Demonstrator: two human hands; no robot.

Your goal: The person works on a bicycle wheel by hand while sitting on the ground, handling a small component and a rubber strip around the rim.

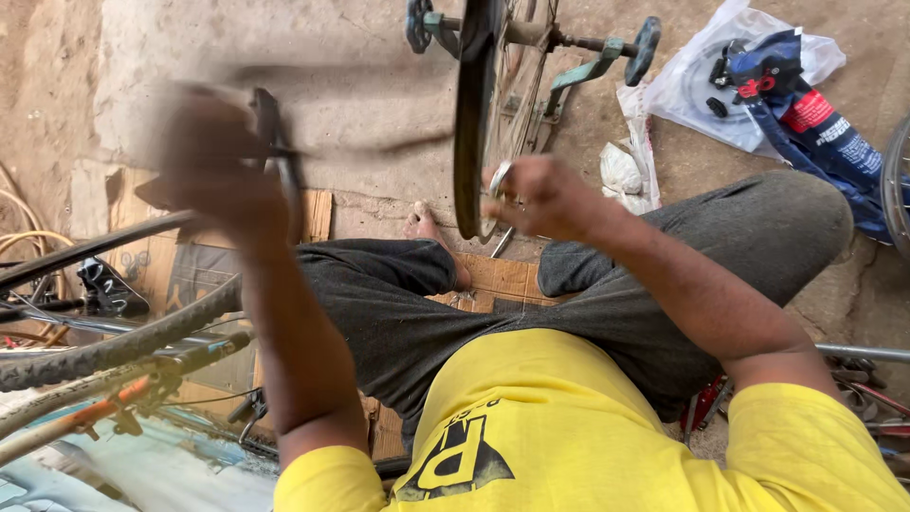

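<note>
Head view looks down over your yellow shirt [569, 427] and grey trousers [493, 313] to the bicycle wheel [474, 114], which stands upright on its edge just beyond your crossed legs; take that wheel as the landmark. Your right hand [536, 194] is the nearer one: it sits right against the wheel's right side, low on the rim, fingers curled together around a small shiny metal piece that I cannot identify. Your left hand [213, 166] is well to the wheel's left, blurred, closed around a dark thin tool [275, 142] whose shape I cannot make out. The wheel's plane runs straight away from you, so you see the dark tyre edge-on, with thin spokes behind it and the axle crossing left to right in a greenish stand [607, 57]. Farther right of the wheel lies a white plastic bag [701, 85].
</note>
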